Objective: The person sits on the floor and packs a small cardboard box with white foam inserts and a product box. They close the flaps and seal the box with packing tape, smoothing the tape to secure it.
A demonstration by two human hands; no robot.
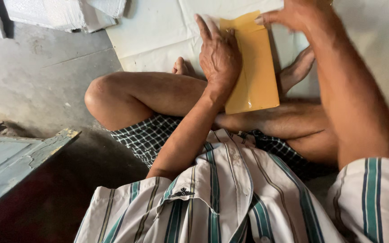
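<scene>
Your left hand (219,56) pressed flat, fingers spread, on the yellow envelope (253,72), its long axis twelve-to-six; right hand (293,15) pinched its one-o'clock corner.

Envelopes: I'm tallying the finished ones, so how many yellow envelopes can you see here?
1. The yellow envelope lies on the person's crossed legs, pressed flat under the left hand, while the right hand touches its top corner. Others may be hidden out of view.
</scene>
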